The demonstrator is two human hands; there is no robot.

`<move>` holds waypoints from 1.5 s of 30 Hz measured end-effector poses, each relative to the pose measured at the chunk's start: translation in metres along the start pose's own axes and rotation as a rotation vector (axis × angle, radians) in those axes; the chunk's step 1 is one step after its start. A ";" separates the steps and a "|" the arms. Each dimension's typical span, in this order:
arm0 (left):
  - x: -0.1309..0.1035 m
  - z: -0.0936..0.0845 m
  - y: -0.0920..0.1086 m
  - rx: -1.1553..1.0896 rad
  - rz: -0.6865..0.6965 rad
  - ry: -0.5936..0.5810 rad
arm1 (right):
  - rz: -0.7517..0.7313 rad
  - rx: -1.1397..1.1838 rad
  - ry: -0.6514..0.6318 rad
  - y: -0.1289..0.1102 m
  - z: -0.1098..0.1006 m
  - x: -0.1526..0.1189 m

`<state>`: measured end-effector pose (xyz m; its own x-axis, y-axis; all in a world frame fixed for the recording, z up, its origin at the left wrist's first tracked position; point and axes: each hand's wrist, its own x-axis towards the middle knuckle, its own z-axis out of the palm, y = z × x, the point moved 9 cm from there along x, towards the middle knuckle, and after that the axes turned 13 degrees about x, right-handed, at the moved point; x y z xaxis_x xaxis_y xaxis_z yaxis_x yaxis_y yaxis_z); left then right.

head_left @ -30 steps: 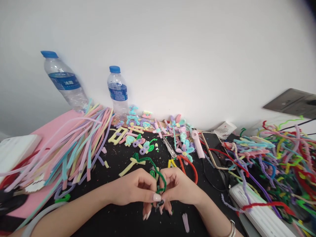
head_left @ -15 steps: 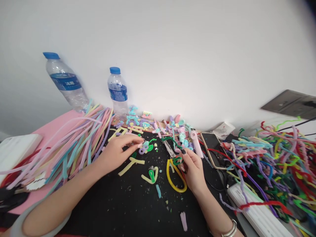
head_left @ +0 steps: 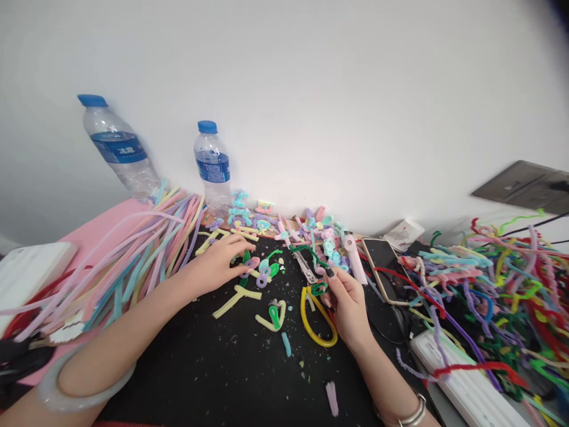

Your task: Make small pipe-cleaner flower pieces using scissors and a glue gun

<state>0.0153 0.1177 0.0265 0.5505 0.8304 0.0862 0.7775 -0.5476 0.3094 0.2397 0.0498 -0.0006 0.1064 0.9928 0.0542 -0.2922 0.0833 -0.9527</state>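
My left hand (head_left: 224, 261) is over the black mat (head_left: 208, 367), its fingertips at a small pink and green pipe-cleaner piece (head_left: 252, 263); whether they grip it I cannot tell. Just right of that lies a purple, blue and green flower piece (head_left: 264, 274). My right hand (head_left: 344, 302) is closed on a dark green pipe cleaner (head_left: 318, 289) bent into a loop, with a long end reaching up-left. Beside it rest yellow-handled scissors (head_left: 319, 339). Nearer me are a yellow and green V-shaped piece (head_left: 274, 318) and a pale yellow one (head_left: 235, 299).
Two water bottles (head_left: 214, 169) stand by the wall. Pastel strips (head_left: 146, 255) lie at left, and finished pieces (head_left: 326, 240) along the back. A phone (head_left: 386, 270), a white power strip (head_left: 462, 379) and tangled pipe cleaners (head_left: 511, 296) are at right.
My left hand has moved left, away from the flower piece, which now lies on the mat, to the pink and green piece. My right hand has barely moved.
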 end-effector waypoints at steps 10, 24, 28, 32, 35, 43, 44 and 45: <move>0.037 -0.014 0.014 0.041 -0.006 -0.049 | 0.010 -0.011 0.013 0.002 -0.003 0.000; 0.085 -0.011 0.029 0.099 0.103 -0.019 | -0.022 -0.048 0.010 -0.003 -0.001 0.001; 0.063 -0.036 0.025 0.084 0.117 0.059 | -0.028 -0.120 0.062 -0.008 -0.003 0.000; 0.031 -0.038 0.007 -0.027 -0.028 -0.020 | -0.030 -0.189 0.043 -0.009 -0.001 -0.001; 0.012 -0.023 -0.006 -0.060 -0.128 -0.096 | -0.029 -0.222 0.022 -0.008 0.001 -0.002; -0.006 0.014 -0.016 -0.320 -0.295 -0.186 | -0.018 -0.260 0.017 -0.007 0.002 -0.002; -0.006 0.014 -0.015 -0.338 -0.296 -0.178 | -0.017 -0.267 0.016 -0.007 0.002 -0.002; -0.006 0.014 -0.014 -0.352 -0.296 -0.171 | -0.018 -0.271 0.012 -0.007 0.003 -0.002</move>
<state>0.0057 0.1188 0.0084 0.3861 0.9002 -0.2015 0.7746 -0.1977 0.6008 0.2387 0.0478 0.0069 0.1210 0.9902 0.0702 -0.0253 0.0737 -0.9970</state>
